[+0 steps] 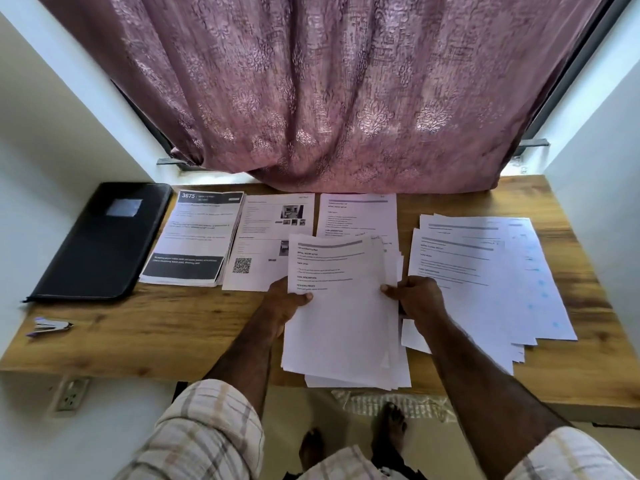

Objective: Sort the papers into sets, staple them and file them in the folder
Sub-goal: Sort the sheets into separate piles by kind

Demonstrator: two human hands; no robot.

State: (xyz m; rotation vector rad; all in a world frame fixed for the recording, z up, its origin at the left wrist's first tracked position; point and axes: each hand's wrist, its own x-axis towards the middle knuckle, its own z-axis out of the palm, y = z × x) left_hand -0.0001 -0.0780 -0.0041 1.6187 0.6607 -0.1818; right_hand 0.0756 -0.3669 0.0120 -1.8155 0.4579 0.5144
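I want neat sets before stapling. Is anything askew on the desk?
Yes: the loose white paper pile at the right is fanned out, edges misaligned. The held sheaf overhangs the wooden desk's near edge.

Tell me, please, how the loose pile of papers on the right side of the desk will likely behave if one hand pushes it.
The pile of papers would probably slide apart rather than move as one: its sheets already lie fanned, and no staple shows. Single sheets look thin, so they would likely bend if lifted. The smooth wooden desk probably lets them slip easily.
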